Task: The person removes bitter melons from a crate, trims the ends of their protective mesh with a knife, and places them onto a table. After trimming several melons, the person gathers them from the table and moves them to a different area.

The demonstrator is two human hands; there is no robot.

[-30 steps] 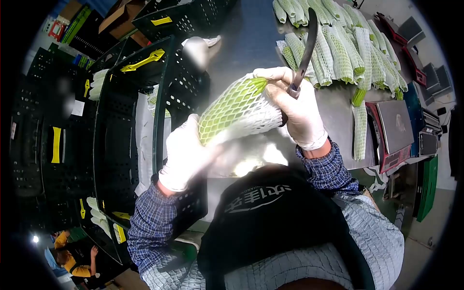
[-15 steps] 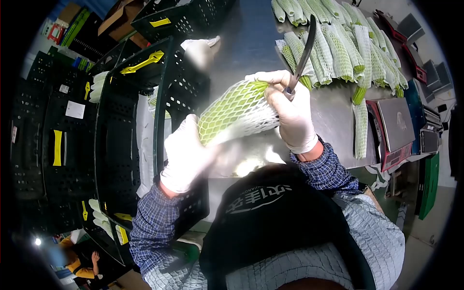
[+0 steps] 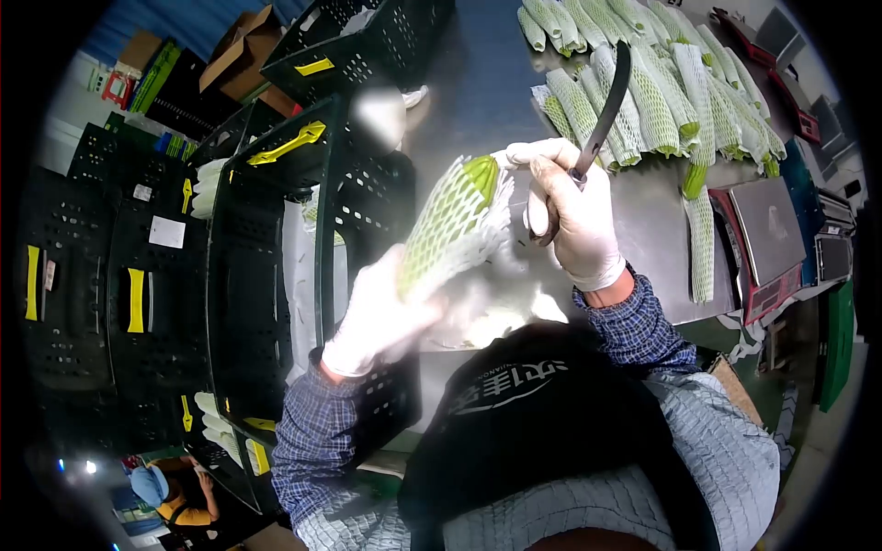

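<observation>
Left hand (image 3: 378, 301), gloved, is being held closed around the lower end of a netted green vegetable (image 3: 450, 234), which is being supported in the air, between the two hands, in front of the body. Its long axis is being slanted up and to the right from the left palm, so that the upper end is being turned toward the right hand (image 3: 579, 220). That end is being left partly uncovered by the white foam net (image 3: 499, 219), whose loose edge is being flared on the side facing the right hand. By the right hand, also gloved and with fingers curled in, a curved knife (image 3: 606, 119) is being gripped, angled upward and away from the vegetable, toward the pile of netted produce (image 3: 652, 110) on the worktop (image 3: 473, 78). Thumb and forefinger are being extended near the uncovered end; whether contact is being made cannot be told. Beyond the left hand, a perforated dark crate (image 3: 370, 195) is being seen.
</observation>
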